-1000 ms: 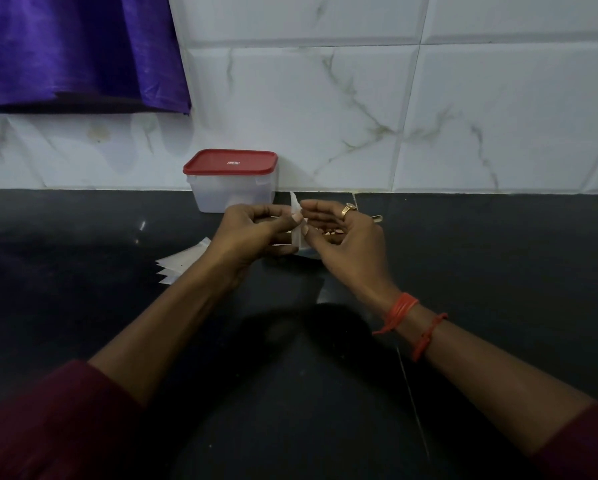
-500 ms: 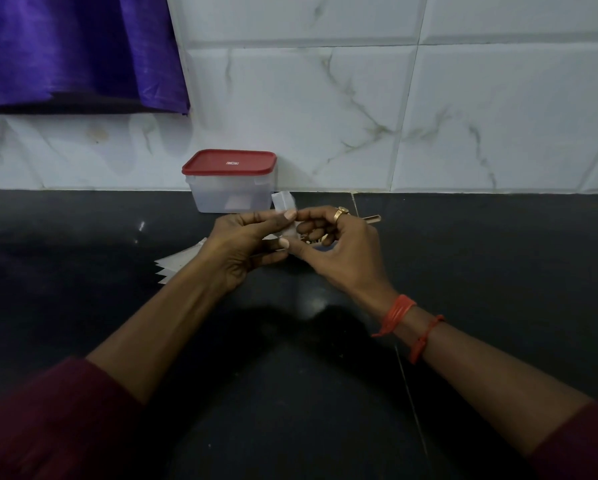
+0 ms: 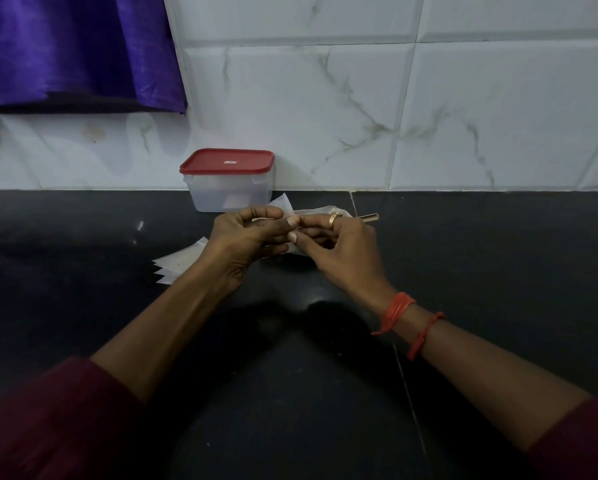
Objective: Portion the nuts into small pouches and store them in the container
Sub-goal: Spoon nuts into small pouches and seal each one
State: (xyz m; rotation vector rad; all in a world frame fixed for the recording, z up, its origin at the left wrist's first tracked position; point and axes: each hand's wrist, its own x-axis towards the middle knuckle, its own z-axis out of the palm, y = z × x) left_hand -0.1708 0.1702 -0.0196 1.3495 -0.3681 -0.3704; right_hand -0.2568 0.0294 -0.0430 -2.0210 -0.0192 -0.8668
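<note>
**Both hands pinching one pouch in front of the lidded container**

From my remote seat on the head view, I take the spot where the two hands meet as the centre of the dial. The left hand (image 3: 245, 237) comes in from 7 o'clock and the right hand (image 3: 340, 252) from 5 o'clock. Their fingertips touch above the dark surface (image 3: 83, 313). Both hands grip the same small white pouch (image 3: 284, 204): each has thumb and forefinger closed on it, with the other fingers curled beneath. Only an upper corner of the pouch shows, sticking up at 12 o'clock. The fingers cover the rest, and I cannot tell whether there are nuts inside.

The container (image 3: 230, 195) stands at 11 o'clock, against the tiled wall (image 3: 325, 98). It is a clear tub with its red lid (image 3: 227, 161) on. Spare pouches (image 3: 178, 266) lie flat and fanned on the surface at 8 o'clock, partly under the left wrist.

At 3 o'clock a slim gold-coloured piece (image 3: 370, 217) pokes out past the right knuckles; I cannot make out what it is. A pale filmy sheet (image 3: 313, 212) shows just behind the right fingers, and I cannot identify that either.

The right hand wears a ring (image 3: 333, 218), and red threads (image 3: 396, 310) circle its wrist. Both arms end in maroon sleeves (image 3: 48, 420). A purple cloth (image 3: 76, 50) hangs at 10 o'clock, high on the wall.
</note>
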